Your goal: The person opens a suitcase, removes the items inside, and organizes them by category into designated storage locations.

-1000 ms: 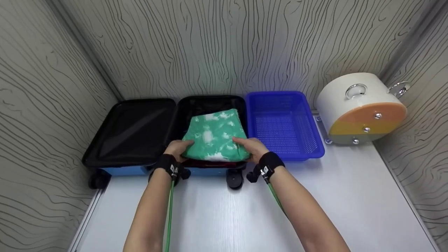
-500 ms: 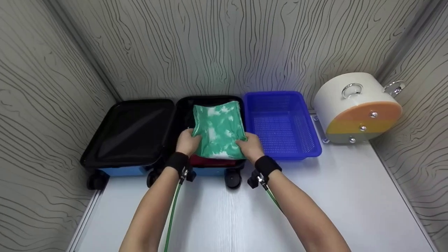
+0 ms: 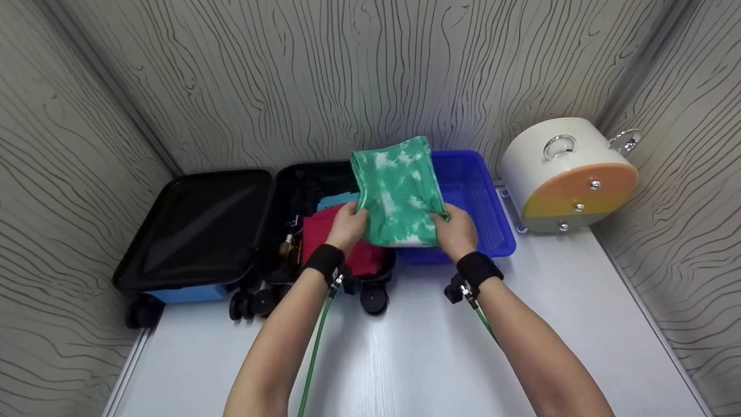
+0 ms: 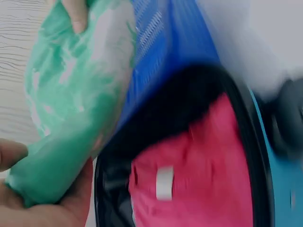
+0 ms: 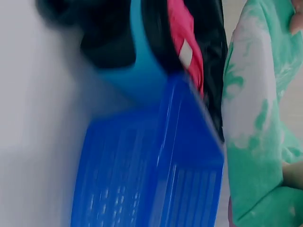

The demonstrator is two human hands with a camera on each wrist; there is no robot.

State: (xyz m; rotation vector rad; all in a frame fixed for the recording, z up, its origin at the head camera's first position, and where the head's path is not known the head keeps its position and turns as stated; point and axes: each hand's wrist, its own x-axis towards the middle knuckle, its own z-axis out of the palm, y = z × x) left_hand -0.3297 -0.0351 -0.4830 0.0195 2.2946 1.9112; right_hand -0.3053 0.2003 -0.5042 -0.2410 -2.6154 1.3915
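Note:
In the head view both hands hold a folded green-and-white tie-dye garment (image 3: 399,194) in the air, over the gap between the suitcase and the blue basket. My left hand (image 3: 346,227) pinches its near left edge, thumb on top. On the opposite side, my right hand (image 3: 456,231) grips a bunched corner. The wrist views show the fabric (image 4: 75,90) sagging between the hands. Below and left lies red folded clothing (image 3: 370,258) with a small white tag (image 4: 164,183), inside the suitcase half (image 3: 307,169). The blue plastic basket (image 3: 505,238) is partly covered by the garment.
The suitcase's other black half (image 3: 202,226) lies open at left, wheels toward me. Beside the red clothing are a small bottle (image 3: 286,246) and light-blue fabric (image 3: 336,200). A white drum-shaped box with a striped front (image 3: 579,202) stands at right. Green cables trail from both wrists.
Both hands have raised the tie-dye garment out of the suitcase and carried it right, toward the basket. The red clothing beneath is now uncovered. The head view has shifted slightly.

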